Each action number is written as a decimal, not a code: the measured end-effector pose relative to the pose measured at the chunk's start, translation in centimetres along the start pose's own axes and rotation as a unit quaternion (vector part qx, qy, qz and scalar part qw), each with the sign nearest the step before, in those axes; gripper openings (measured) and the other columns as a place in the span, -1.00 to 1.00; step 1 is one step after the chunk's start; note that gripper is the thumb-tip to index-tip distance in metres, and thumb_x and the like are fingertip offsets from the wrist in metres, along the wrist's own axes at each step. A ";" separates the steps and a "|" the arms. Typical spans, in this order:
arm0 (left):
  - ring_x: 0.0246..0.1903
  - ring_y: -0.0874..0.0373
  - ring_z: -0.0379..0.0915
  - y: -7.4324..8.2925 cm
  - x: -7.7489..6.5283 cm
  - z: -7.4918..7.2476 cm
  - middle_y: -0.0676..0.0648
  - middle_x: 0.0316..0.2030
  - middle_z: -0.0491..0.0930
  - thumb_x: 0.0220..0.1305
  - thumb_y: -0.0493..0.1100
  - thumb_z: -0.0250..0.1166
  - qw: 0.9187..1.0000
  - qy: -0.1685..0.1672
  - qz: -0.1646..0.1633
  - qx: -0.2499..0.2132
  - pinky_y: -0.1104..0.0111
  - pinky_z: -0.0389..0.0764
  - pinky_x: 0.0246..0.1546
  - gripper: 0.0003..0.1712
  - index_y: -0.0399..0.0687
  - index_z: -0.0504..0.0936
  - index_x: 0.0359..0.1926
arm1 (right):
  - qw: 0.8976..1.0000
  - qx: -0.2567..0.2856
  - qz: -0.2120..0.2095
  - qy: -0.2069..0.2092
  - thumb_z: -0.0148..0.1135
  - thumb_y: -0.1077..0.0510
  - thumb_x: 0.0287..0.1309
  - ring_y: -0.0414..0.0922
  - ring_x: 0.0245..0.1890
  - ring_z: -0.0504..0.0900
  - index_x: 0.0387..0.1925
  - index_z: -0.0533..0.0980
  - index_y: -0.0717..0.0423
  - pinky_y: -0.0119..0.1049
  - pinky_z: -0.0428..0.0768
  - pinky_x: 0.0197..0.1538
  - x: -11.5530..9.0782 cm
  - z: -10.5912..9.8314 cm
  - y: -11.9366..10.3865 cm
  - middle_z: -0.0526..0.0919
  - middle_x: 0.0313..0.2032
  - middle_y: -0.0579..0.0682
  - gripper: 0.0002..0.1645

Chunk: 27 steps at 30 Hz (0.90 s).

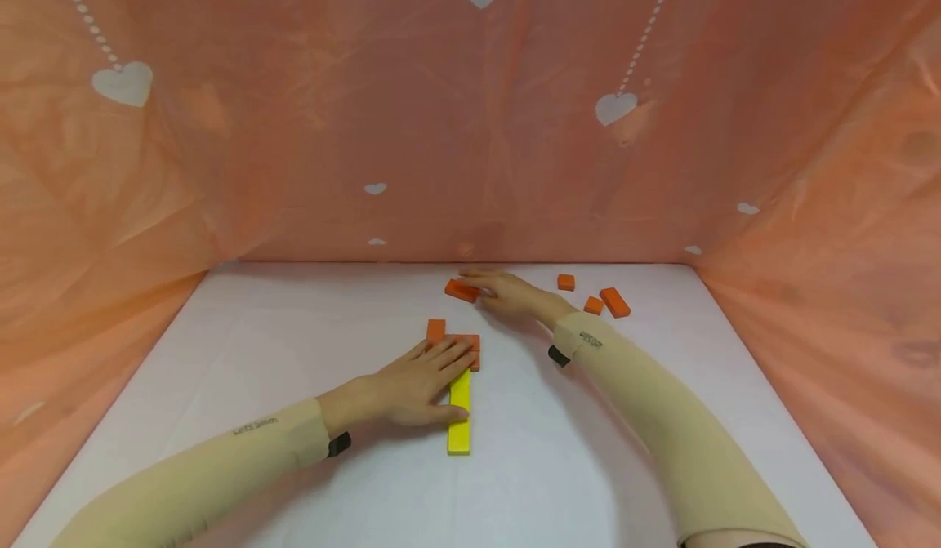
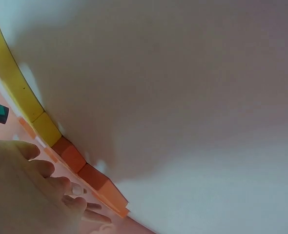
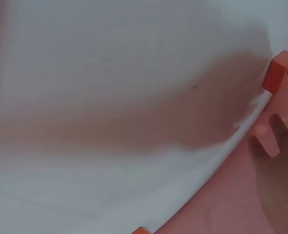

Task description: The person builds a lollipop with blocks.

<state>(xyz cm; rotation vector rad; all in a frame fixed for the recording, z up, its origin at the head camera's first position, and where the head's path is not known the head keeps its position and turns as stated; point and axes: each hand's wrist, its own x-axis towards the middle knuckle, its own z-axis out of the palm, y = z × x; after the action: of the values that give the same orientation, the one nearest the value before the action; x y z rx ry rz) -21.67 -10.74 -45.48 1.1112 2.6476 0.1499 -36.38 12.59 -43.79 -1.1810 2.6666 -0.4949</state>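
My left hand [image 1: 415, 380] lies with its fingers spread over a small group of orange blocks [image 1: 437, 329], partly covering them. Its thumb rests across a long yellow strip [image 1: 459, 440] that runs from this group toward me. In the left wrist view a seam divides the yellow blocks [image 2: 16, 83], and orange blocks [image 2: 72, 158] continue the line. Farther back, my right hand [image 1: 510, 293] reaches to a separate orange block [image 1: 459, 291], its extended fingers overlapping the block's right end. In the right wrist view a fingertip is right at that block [image 3: 277, 73], the other fingers spread apart.
To the right of my right hand lie two small orange blocks [image 1: 566, 282] and a longer orange block [image 1: 614, 302]. The white tabletop [image 1: 294, 327] meets a pink curtain [image 1: 470, 164] with white hearts at the back and both sides.
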 end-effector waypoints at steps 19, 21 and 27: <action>0.65 -0.05 -0.29 0.4 -0.1 0.2 -0.08 0.67 -0.15 0.45 0.50 0.00 1.000 -0.011 0.012 0.001 -0.11 -0.09 0.58 0.08 -0.04 -0.04 0.68 | 0.998 -0.019 0.006 -0.059 -0.01 0.26 0.57 0.01 0.60 0.11 0.58 0.27 -0.06 -0.03 0.08 0.61 1.2 0.7 0.6 0.20 0.59 -0.06 -0.36; 0.65 -0.05 -0.29 0.4 -0.1 0.2 -0.07 0.67 -0.15 0.45 0.50 0.00 1.000 -0.012 0.009 0.001 -0.11 -0.09 0.58 0.08 -0.03 -0.04 0.68 | 0.998 -0.028 0.005 -0.049 0.01 0.23 0.59 0.03 0.59 0.13 0.57 0.29 -0.07 -0.02 0.10 0.60 1.1 0.9 0.6 0.24 0.58 -0.02 -0.39; 0.65 -0.05 -0.30 0.2 -0.2 0.5 -0.07 0.67 -0.17 0.45 0.51 -0.01 1.000 -0.008 0.010 -0.001 -0.11 -0.10 0.59 0.08 -0.02 -0.05 0.68 | 0.998 -0.060 -0.012 -0.014 0.13 0.23 0.53 0.16 0.49 0.30 0.46 0.44 0.12 0.04 0.22 0.55 0.6 1.0 0.4 0.41 0.44 0.19 -0.47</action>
<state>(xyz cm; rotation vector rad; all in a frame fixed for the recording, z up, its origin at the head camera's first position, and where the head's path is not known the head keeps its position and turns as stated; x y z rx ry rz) -21.31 -10.73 -45.87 1.1326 2.6224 0.1462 -36.79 12.16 -44.87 -1.2431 2.6940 -0.3230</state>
